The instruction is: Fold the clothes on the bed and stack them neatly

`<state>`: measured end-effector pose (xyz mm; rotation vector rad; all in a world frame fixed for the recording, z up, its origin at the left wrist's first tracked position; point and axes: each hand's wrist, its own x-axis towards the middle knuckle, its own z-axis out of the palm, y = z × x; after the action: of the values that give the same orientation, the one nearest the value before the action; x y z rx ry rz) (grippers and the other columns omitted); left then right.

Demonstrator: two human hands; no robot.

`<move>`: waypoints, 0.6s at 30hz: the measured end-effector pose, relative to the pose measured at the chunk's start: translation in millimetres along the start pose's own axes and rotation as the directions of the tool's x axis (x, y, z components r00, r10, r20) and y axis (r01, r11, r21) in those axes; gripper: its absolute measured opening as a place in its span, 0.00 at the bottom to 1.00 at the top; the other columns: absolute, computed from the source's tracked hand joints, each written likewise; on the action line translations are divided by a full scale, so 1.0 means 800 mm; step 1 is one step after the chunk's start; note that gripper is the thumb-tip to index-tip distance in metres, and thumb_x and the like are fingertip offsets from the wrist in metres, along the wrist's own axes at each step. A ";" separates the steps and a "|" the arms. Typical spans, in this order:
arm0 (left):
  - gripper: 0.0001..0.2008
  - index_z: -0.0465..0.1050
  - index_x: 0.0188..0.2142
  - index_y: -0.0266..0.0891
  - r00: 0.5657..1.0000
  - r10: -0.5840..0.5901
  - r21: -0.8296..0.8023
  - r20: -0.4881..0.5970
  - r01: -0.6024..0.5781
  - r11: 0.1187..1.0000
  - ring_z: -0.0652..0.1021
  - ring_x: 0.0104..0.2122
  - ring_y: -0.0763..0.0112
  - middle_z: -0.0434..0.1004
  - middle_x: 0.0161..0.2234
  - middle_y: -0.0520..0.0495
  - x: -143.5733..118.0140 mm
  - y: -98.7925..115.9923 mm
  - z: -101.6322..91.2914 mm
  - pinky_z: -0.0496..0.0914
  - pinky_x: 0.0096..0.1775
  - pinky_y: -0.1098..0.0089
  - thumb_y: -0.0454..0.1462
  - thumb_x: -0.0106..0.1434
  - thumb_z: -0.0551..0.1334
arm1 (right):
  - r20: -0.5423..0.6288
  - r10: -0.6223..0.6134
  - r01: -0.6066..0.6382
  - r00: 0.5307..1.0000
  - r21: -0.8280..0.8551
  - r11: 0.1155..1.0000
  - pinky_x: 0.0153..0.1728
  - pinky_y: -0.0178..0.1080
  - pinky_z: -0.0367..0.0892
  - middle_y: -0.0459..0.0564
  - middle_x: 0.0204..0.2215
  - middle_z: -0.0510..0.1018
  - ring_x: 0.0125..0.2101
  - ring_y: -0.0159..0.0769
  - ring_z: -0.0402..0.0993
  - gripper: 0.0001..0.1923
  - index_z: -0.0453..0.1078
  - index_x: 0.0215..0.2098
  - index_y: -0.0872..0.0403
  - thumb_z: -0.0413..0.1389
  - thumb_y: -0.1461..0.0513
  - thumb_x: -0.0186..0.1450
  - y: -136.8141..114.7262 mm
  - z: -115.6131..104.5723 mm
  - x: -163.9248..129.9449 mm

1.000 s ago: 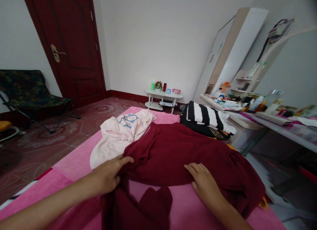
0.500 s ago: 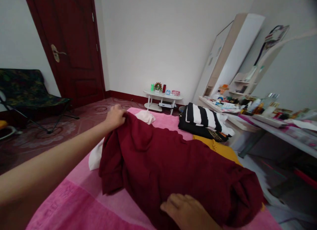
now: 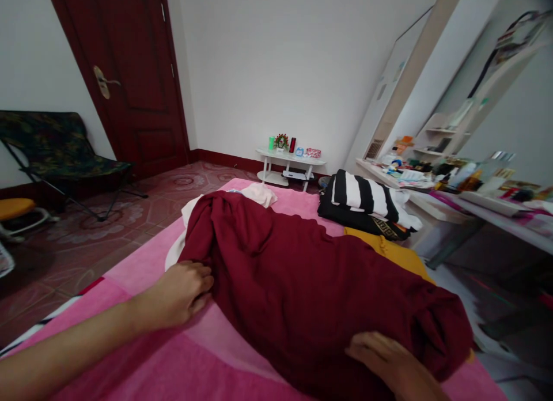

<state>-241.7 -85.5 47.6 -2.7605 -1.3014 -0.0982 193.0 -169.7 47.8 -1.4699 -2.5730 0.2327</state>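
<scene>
A maroon sweatshirt point(image 3: 298, 280) lies spread across the pink bedding point(image 3: 142, 360), with loose folds at both ends. At its left end, my left hand point(image 3: 184, 294) is closed on the sleeve, fingers curled around the cloth. Lower right, my right hand point(image 3: 395, 360) rests palm down on the body of the sweatshirt, its fingers stretched out over the fabric. White cloth point(image 3: 260, 194) shows beyond the sweatshirt's far left side, and more pale cloth peeks out beneath its left edge.
Folded clothes with a black-and-white striped piece point(image 3: 360, 195) on top lie at the far right of the bed, by a yellow garment point(image 3: 389, 252). A cluttered dressing table point(image 3: 449, 211) stands right. A low white table point(image 3: 291, 157), a folding chair point(image 3: 64, 147) and a door point(image 3: 125, 84) stand beyond.
My left hand has come down and nearer from the sweatshirt's far left corner, and the sleeve is folded in. My right hand has slid right across the cloth. The view has shifted slightly.
</scene>
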 end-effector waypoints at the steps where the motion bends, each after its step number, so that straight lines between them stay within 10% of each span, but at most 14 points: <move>1: 0.07 0.70 0.27 0.39 0.999 -0.046 0.039 0.022 0.045 0.998 0.74 0.30 0.65 0.73 0.28 0.47 -0.001 -0.007 0.000 0.66 0.35 0.66 0.31 0.59 0.55 | -0.078 0.051 -0.051 0.996 0.004 0.999 0.47 0.39 0.70 0.46 0.44 0.78 0.45 0.42 0.75 0.31 0.75 0.45 0.45 0.50 0.70 0.44 0.009 0.004 -0.003; 6: 0.08 0.73 0.35 0.40 0.999 -0.026 0.001 -0.041 0.026 1.000 0.74 0.38 0.64 0.73 0.37 0.44 0.000 -0.001 -0.006 0.67 0.41 0.66 0.32 0.59 0.56 | -0.347 0.333 -0.280 0.877 0.194 0.940 0.39 0.37 0.74 0.46 0.44 0.79 0.41 0.41 0.77 0.24 0.73 0.45 0.47 0.49 0.65 0.52 0.040 0.011 -0.008; 10: 0.25 0.67 0.53 0.41 0.997 -0.030 -0.071 -0.070 0.025 0.997 0.70 0.49 0.59 0.68 0.52 0.42 0.005 0.012 -0.002 0.64 0.50 0.61 0.34 0.54 0.59 | -0.301 0.372 -0.279 0.878 0.310 0.909 0.40 0.35 0.73 0.46 0.42 0.79 0.41 0.40 0.77 0.20 0.74 0.44 0.47 0.50 0.62 0.54 0.037 0.012 0.000; 18: 0.20 0.71 0.49 0.39 0.984 -0.170 0.072 -0.060 0.174 0.982 0.72 0.43 0.62 0.73 0.43 0.41 0.029 -0.014 0.008 0.64 0.46 0.63 0.28 0.58 0.53 | -0.309 0.573 -0.327 0.759 0.580 0.746 0.39 0.35 0.73 0.50 0.38 0.81 0.40 0.42 0.77 0.19 0.76 0.39 0.52 0.53 0.51 0.57 0.042 -0.006 0.004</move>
<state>-235.3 -59.8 44.0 -2.5592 -1.4945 -0.1297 220.3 -150.1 45.4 -1.6693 -1.5639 0.4881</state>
